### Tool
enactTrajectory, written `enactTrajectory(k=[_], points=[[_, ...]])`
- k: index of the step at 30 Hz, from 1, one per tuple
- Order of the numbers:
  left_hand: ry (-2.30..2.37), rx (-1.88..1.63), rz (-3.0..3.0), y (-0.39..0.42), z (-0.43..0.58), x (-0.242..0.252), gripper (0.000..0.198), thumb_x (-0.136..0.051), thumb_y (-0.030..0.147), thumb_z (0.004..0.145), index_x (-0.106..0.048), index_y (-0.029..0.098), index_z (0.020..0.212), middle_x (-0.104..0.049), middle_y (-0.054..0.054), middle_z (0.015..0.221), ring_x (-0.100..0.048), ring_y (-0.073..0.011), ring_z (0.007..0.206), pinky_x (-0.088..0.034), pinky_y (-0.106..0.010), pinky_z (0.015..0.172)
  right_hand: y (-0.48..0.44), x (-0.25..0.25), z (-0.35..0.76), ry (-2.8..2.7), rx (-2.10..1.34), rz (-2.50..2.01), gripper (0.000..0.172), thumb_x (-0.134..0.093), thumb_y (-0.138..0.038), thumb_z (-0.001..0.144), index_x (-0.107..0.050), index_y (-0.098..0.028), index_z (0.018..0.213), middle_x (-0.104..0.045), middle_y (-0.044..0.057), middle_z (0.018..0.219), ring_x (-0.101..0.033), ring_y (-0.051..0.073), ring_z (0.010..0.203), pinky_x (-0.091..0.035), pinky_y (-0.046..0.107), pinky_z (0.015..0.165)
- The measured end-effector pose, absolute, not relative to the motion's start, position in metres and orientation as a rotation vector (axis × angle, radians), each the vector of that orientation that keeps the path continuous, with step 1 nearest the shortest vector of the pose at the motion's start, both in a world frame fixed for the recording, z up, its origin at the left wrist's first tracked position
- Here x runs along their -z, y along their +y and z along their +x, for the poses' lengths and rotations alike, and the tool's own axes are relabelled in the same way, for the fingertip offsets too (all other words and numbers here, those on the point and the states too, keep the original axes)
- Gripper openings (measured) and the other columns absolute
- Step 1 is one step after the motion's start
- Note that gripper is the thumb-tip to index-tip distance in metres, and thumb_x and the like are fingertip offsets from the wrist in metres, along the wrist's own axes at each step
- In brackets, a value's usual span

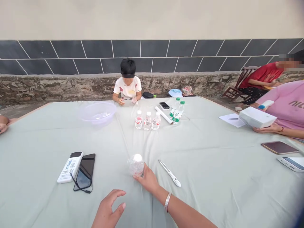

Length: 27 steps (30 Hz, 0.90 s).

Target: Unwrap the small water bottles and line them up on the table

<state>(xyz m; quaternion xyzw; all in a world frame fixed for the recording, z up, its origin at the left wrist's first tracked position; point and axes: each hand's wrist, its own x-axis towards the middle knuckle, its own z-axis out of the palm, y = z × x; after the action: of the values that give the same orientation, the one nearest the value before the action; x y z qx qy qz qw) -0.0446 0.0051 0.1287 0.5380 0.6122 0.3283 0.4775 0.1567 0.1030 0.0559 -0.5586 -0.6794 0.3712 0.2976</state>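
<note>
Clear plastic bottle [136,165], light and thin-walled, stands on the pale green cloth-covered surface [209,193]; it would dent easily and is best held gently round its middle. Right hand [148,179], fingers part-open, touches its side; left hand [109,207] is open nearby. No writing is legible on it.

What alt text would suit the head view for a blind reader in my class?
A person's right hand touches a clear plastic bottle on a pale green tablecloth, the left hand open nearby. Across the table, another person in a white T-shirt sits near a plastic basin and a row of small bottles.
</note>
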Motion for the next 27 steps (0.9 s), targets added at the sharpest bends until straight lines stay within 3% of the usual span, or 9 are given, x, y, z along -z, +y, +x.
enactTrajectory(k=[5,12,15,18,21,24,27], points=[[1.486,-0.792,1.293,-0.021,-0.033,-0.117,0.027,-0.069,0.039,0.063,-0.072,0.027,0.087,-0.069,-0.006,0.101,-0.06,-0.0248,0.101,-0.046,-0.033,0.094,0.069,-0.059,0.162,-1.8,-0.899,-1.536,0.043,-0.066,-0.04,0.071,-0.051,-0.023,0.108,-0.067,0.003,0.095,-0.064,0.024,0.09,-0.046,0.032,0.076],[1.505,-0.96,1.163,-0.012,-0.02,-0.086,0.04,-0.068,0.041,0.066,-0.066,0.019,0.1,-0.067,-0.012,0.106,-0.06,-0.0249,0.103,-0.043,-0.038,0.094,0.073,-0.068,0.167,-1.853,-0.999,-1.469,0.049,-0.065,-0.046,0.072,-0.051,-0.021,0.111,-0.067,0.006,0.101,-0.062,0.024,0.093,-0.046,0.031,0.076],[1.564,-1.016,1.14,0.008,-0.009,-0.076,0.044,-0.069,0.042,0.066,-0.065,0.019,0.103,-0.066,-0.011,0.103,-0.061,-0.0242,0.096,-0.046,-0.036,0.085,0.075,-0.071,0.172,-1.874,-1.087,-1.455,0.043,-0.05,-0.057,0.082,-0.056,-0.019,0.101,-0.067,0.006,0.096,-0.063,0.022,0.088,-0.046,0.031,0.073],[1.64,-1.02,1.23,0.029,0.008,-0.072,0.038,-0.063,0.043,0.071,-0.064,0.02,0.101,-0.067,-0.008,0.092,-0.061,-0.0222,0.083,-0.045,-0.034,0.077,0.076,-0.075,0.17,-1.861,-1.091,-1.66,0.055,-0.028,-0.063,0.088,-0.058,-0.017,0.096,-0.067,0.009,0.087,-0.063,0.023,0.081,-0.045,0.032,0.067],[1.732,-1.021,1.29,0.042,0.025,-0.068,0.034,-0.054,0.046,0.077,-0.06,0.02,0.098,-0.064,-0.005,0.078,-0.059,-0.0209,0.07,-0.042,-0.032,0.068,0.075,-0.084,0.165,-1.906,-1.002,-1.843,0.061,-0.026,-0.065,0.088,-0.059,-0.015,0.102,-0.067,0.012,0.081,-0.064,0.027,0.076,-0.043,0.034,0.062],[1.769,-0.951,1.308,0.049,0.035,-0.06,0.041,-0.05,0.05,0.079,-0.056,0.02,0.105,-0.062,-0.003,0.076,-0.058,-0.0196,0.065,-0.042,-0.031,0.064,0.073,-0.096,0.172,-2.066,-0.826,-1.957,0.058,-0.026,-0.061,0.089,-0.062,-0.016,0.095,-0.067,0.012,0.077,-0.064,0.027,0.077,-0.043,0.033,0.064],[1.785,-0.844,1.305,0.053,0.038,-0.055,0.046,-0.046,0.05,0.08,-0.051,0.018,0.113,-0.062,-0.004,0.08,-0.059,-0.0188,0.069,-0.043,-0.031,0.066,0.077,-0.106,0.201,-2.107,-0.538,-2.059,0.052,-0.025,-0.053,0.093,-0.061,-0.018,0.105,-0.067,0.011,0.088,-0.062,0.024,0.089,-0.042,0.032,0.072]])
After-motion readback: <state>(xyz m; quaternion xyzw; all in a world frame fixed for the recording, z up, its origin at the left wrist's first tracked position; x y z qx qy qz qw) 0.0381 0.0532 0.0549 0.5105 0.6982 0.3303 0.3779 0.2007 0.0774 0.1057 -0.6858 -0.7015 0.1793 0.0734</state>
